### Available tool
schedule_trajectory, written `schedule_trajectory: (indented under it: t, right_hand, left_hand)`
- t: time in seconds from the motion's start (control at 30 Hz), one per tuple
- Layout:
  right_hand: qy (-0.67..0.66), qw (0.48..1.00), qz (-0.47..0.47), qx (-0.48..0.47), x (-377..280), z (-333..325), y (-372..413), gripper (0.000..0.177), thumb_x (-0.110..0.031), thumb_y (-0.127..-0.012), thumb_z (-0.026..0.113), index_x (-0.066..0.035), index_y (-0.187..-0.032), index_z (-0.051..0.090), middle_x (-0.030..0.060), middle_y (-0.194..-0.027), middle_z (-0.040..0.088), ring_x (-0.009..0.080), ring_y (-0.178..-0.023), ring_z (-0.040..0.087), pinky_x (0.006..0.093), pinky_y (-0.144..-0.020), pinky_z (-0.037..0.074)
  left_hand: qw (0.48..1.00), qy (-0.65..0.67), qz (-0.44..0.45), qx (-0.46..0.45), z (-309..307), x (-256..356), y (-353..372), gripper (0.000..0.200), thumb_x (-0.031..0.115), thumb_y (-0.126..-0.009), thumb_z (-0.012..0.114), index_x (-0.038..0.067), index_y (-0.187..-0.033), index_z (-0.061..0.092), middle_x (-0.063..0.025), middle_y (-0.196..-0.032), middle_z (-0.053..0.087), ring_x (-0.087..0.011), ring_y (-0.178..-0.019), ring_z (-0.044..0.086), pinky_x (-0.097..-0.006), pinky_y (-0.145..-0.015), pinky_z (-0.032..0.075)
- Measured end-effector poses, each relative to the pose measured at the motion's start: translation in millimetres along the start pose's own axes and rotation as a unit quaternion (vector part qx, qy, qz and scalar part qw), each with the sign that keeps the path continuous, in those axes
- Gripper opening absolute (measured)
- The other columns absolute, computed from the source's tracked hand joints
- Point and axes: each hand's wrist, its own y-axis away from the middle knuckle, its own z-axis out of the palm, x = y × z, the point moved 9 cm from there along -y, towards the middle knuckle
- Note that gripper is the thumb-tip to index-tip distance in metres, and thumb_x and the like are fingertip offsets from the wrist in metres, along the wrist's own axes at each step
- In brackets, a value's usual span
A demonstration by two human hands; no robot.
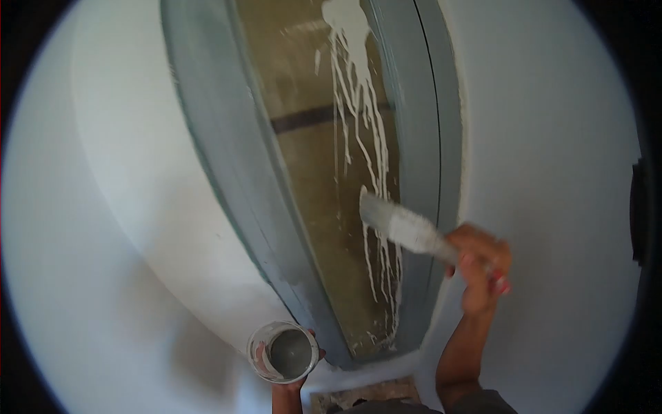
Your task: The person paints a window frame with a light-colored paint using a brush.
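My right hand (pixel 479 262) is closed around the handle of a wide flat paintbrush (pixel 412 229), whose red handle end shows below the fingers. The grey-tipped bristles point left and overlap the brownish glass pane (pixel 317 183) in this view. Low down, my left hand (pixel 298 385) grips a clear plastic tub (pixel 254 343) from beneath and the side; most of that hand is hidden behind it. Grey paint (pixel 291 353) lies in the tub. White splatter (pixel 348 24) runs down the pane in long drips.
A grey-blue frame (pixel 241 131) surrounds the pane, with a thin dark gap (pixel 436 103) along its right side. White wall (pixel 131 172) stands on the left and more wall (pixel 538 138) on the right. A brownish board-like surface (pixel 386 391) shows at the bottom, and a dark object (pixel 638 214) at the far right.
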Motion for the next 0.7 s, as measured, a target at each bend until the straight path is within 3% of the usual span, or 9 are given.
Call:
schedule_trajectory:
  t: [0.17, 0.27, 0.47, 0.7]
  right_hand:
    - [0.065, 0.99, 0.101, -0.072, 31, 9, 85, 0.025, -0.02, -0.086, 0.059, 0.002, -0.079, 0.069, 0.0107, -0.063, 0.057, 0.0213, -0.053, 0.058, 0.0323, -0.047, 0.041]
    - [0.155, 0.975, 0.104, -0.118, 37, 8, 111, 0.023, -0.02, -0.086, 0.057, 0.0, -0.078, 0.066, 0.0099, -0.065, 0.057, 0.0222, -0.054, 0.056, 0.0334, -0.047, 0.04]
    - [0.227, 0.958, 0.131, -0.114, 31, -4, 135, 0.028, -0.028, -0.086, 0.053, -0.003, -0.073, 0.055, 0.0082, -0.066, 0.049, 0.0248, -0.053, 0.047, 0.0359, -0.046, 0.034]
    - [0.257, 0.912, 0.312, -0.066, 45, -28, 193, 0.039, -0.04, -0.092, 0.051, -0.003, -0.082, 0.046, 0.0072, -0.067, 0.04, 0.0192, -0.056, 0.041, 0.0346, -0.051, 0.026]
  left_hand:
    - [0.995, 0.076, -0.065, -0.022, -15, -37, -6, 0.075, 0.065, -0.087, 0.061, 0.009, -0.137, 0.057, -0.0137, -0.141, 0.054, -0.0391, -0.137, 0.041, -0.0682, -0.094, 0.04]
    - [0.988, 0.099, -0.102, -0.059, -4, -52, -13, 0.07, 0.064, -0.088, 0.061, 0.013, -0.136, 0.059, -0.0132, -0.144, 0.052, -0.0392, -0.139, 0.037, -0.0713, -0.098, 0.038]
    - [0.975, 0.127, -0.176, -0.04, -19, -65, -20, 0.062, 0.056, -0.092, 0.063, 0.015, -0.138, 0.058, -0.015, -0.146, 0.049, -0.0433, -0.139, 0.037, -0.0752, -0.1, 0.039]
    - [0.96, 0.16, -0.222, -0.051, -5, -55, -26, 0.047, 0.04, -0.09, 0.073, 0.015, -0.127, 0.058, -0.0155, -0.14, 0.05, -0.0417, -0.14, 0.039, -0.0737, -0.101, 0.045]
